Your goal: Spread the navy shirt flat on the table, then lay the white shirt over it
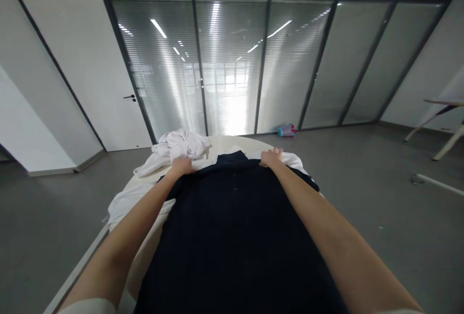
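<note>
A dark navy polo shirt (235,227) lies spread out front side up, with its collar at the far end and small buttons below it. Its lower part reaches toward me, past the bottom of the view. My left hand (182,165) is closed on the shirt's left shoulder. At the other shoulder, near the collar, my right hand (271,157) grips the fabric, some of its fingertips raised. White cloth (293,160) shows from beneath the far edge of the shirt. The short sleeves hang out to both sides, partly behind my forearms.
A crumpled pile of white clothing (181,144) sits at the table's far left, and more white cloth (126,202) lies along its left edge. The pale table (217,142) has a rounded far end. Beyond are a small basket (286,130) on the floor, glass partitions and another table (444,103).
</note>
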Motion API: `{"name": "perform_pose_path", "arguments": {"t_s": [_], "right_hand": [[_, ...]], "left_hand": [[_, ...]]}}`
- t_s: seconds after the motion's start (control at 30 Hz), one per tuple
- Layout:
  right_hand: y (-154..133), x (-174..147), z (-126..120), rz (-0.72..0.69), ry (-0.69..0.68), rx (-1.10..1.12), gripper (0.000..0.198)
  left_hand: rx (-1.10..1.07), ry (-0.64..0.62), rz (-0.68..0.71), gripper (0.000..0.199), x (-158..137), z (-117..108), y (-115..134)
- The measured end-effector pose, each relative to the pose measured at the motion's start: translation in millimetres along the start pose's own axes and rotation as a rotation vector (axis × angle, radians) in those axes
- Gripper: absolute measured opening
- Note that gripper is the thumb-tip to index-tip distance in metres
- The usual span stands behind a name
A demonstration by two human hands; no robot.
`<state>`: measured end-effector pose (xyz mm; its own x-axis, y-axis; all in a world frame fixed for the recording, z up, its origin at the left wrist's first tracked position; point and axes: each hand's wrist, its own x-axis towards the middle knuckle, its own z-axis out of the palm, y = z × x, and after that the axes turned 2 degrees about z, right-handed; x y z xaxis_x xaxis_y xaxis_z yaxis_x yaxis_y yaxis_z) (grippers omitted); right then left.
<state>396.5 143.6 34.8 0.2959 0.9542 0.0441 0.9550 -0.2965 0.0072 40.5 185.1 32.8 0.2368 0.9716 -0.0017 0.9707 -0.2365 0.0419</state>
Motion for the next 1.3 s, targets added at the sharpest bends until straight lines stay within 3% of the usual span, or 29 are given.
{"name": "perform_pose_path", "arguments": {"t_s": [0.2,0.37,0.57,0.73,0.93,1.03,1.13,1.3], "right_hand": [[-31,28,19,-0.103,-0.070,0.156,0.044],[-49,33,40,-0.025,-0.036,0.232,0.039],[-48,49,38,0.048,0.043,0.313,0.021],[-60,64,35,0.026,0.169,0.335,0.021],[-77,63,55,-0.013,0.175,0.291,0.023],[-62,60,50,-0.059,0.154,0.275,0.032],[-23,58,32,-0.080,0.089,0.259,0.035],[72,39,0,-0.031,-0.102,0.175,0.026]], "left_hand": [[-0.141,0.026,0.132,0.040,37,16,41],[-0.248,0.040,0.165,0.047,65,38,70],[-0.317,0.136,0.154,0.020,87,51,71],[-0.294,0.306,0.042,0.023,95,57,71],[-0.207,0.365,0.046,0.027,88,67,78],[-0.107,0.452,0.150,0.035,76,64,82],[-0.027,0.502,0.293,0.035,58,55,90],[-0.115,0.293,0.444,0.035,24,41,118]]}}
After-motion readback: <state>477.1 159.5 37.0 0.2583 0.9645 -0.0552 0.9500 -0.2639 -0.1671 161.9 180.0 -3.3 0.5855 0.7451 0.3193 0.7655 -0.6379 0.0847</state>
